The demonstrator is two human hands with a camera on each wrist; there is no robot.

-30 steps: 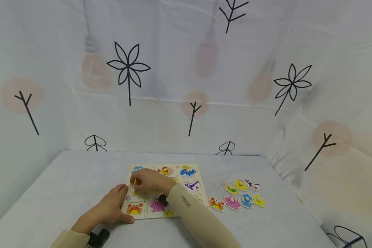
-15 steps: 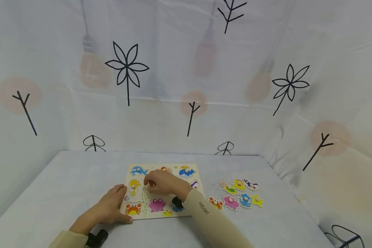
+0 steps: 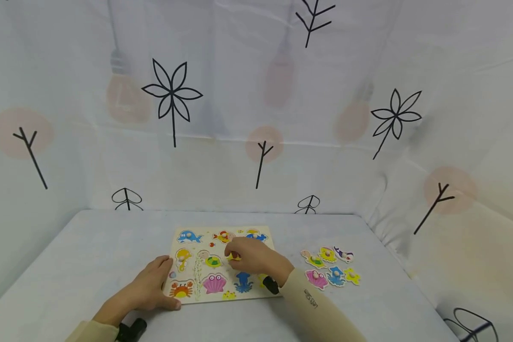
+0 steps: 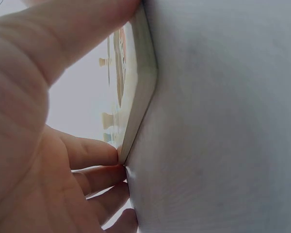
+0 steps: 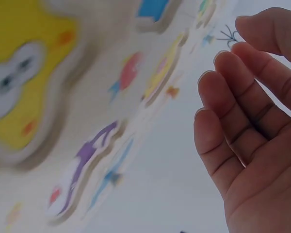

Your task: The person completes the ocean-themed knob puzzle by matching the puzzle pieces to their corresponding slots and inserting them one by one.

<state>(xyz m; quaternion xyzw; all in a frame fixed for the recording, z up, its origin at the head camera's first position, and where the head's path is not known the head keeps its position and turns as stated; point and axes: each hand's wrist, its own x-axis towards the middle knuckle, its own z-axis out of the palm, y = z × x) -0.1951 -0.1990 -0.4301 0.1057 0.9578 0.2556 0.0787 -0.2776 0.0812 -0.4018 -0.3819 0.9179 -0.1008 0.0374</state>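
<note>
The right hand [image 3: 258,259] has travelled over the puzzle board [image 3: 203,298], away from the desk's [image 3: 119,247] left edge and toward its right edge. The seahorse [image 3: 182,259], turtle picture [image 3: 212,261] and octopus picture [image 3: 242,282] have come out from cover. The sleeve [image 3: 325,311] now hides the loose crab piece, and the hand partly hides the whale [image 3: 258,235].

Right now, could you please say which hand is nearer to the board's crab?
Left: the left hand is beside the crab; the right hand is farther right, above the board.
</note>
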